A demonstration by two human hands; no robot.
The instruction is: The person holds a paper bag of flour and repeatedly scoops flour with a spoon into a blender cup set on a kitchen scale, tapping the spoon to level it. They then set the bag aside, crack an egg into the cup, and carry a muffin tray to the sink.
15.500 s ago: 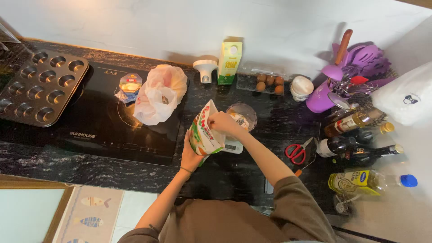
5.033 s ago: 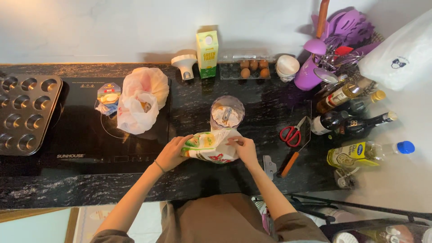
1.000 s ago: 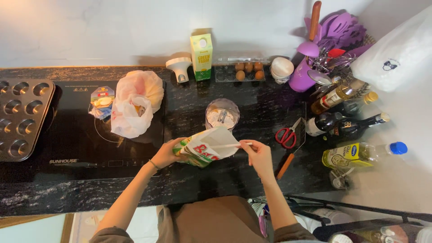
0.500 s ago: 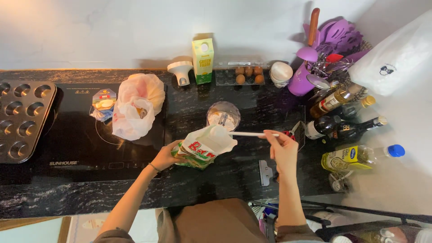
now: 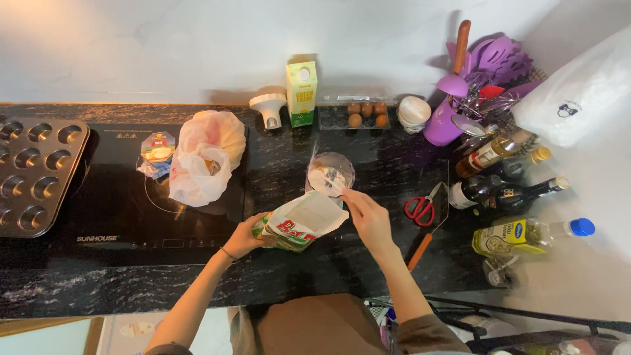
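We held the paper bag (image 5: 301,222) tilted on the near part of the black counter (image 5: 342,263), our left hand (image 5: 244,238) with fingers wrapped around its base to steady it, our right hand (image 5: 368,217) pinching its open top corner, aimed toward the clear container (image 5: 330,176) just beyond.

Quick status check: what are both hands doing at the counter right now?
Left hand grips paper bag, tilted. Right hand at bag's open top, beside clear cup. Scissors lie apart, right.
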